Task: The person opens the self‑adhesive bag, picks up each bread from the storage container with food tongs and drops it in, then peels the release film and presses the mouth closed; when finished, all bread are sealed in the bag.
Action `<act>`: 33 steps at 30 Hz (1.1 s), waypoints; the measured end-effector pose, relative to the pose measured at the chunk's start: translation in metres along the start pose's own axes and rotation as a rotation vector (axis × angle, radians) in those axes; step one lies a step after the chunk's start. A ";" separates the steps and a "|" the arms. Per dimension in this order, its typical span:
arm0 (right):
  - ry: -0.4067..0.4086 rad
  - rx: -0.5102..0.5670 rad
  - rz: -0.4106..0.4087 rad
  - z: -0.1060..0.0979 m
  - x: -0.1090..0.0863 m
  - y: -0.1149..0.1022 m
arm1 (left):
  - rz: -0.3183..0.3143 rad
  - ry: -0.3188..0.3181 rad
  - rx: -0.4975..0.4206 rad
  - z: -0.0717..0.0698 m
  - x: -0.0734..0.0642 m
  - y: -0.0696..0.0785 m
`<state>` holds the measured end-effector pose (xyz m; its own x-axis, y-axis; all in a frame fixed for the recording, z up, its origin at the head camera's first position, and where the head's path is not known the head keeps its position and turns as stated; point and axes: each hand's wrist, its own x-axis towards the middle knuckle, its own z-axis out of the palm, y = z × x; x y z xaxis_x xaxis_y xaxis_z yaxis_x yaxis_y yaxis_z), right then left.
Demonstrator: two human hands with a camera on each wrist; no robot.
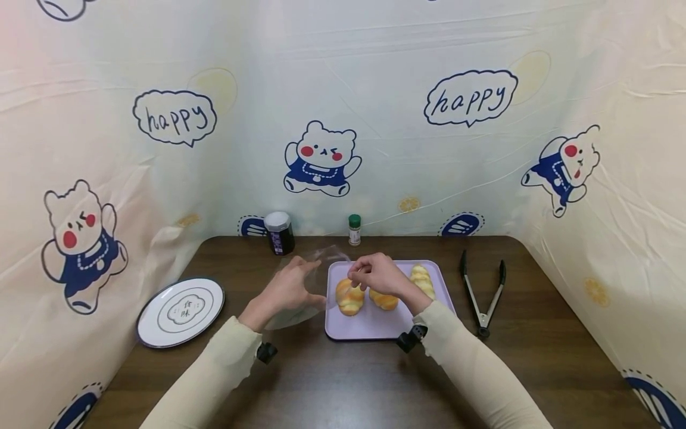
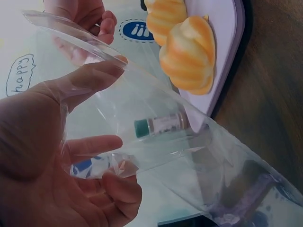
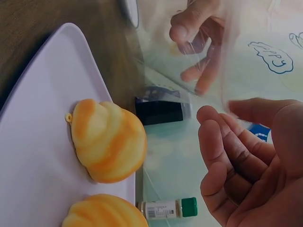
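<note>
A clear plastic bag point(image 1: 292, 319) hangs spread between the hands, left of the lilac tray. My left hand point(image 1: 289, 286) has its thumb and fingers spread apart at the bag's mouth, with thin film lying over the thumb and fingers in the left wrist view. Over the tray's left part, my right hand point(image 1: 380, 274) pinches the bag's edge between thumb and fingertips. Beneath it on the tray point(image 1: 348, 329) lie yellow-orange bread rolls: one twisted roll point(image 1: 350, 300) at the left, another point(image 1: 384, 301) partly covered by the right hand, and a longer one point(image 1: 423, 281) at the right.
Black-tipped tongs point(image 1: 484, 316) lie spread right of the tray. A white plate point(image 1: 155, 325) with a dark rim sits at the left. At the back stand a dark jar point(image 1: 281, 238) with a pale lid and a small green-capped shaker point(image 1: 355, 231). A printed cloth hangs behind the table.
</note>
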<state>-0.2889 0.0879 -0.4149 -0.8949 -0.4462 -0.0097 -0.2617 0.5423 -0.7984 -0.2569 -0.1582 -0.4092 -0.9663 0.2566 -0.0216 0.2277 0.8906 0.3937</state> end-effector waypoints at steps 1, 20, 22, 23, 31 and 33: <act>0.003 -0.005 -0.007 -0.002 0.000 0.001 | -0.006 0.003 0.002 0.000 0.000 0.000; 0.238 -0.228 0.093 -0.055 -0.028 0.048 | -0.047 0.030 0.046 -0.005 0.001 -0.002; 0.262 -0.260 0.098 -0.061 -0.033 0.056 | -0.051 0.027 0.046 -0.005 0.001 -0.002; 0.275 -0.274 0.102 -0.065 -0.035 0.060 | -0.054 0.025 0.046 -0.005 0.001 -0.003; 0.333 -0.318 0.206 -0.090 -0.059 0.090 | -0.068 0.009 0.048 -0.007 0.000 -0.003; 0.341 -0.343 0.234 -0.095 -0.065 0.098 | -0.069 0.007 0.051 -0.007 0.000 -0.004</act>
<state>-0.2911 0.2382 -0.4355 -0.9951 -0.0599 0.0780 -0.0933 0.8266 -0.5550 -0.2583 -0.1643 -0.4043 -0.9806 0.1916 -0.0406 0.1662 0.9240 0.3443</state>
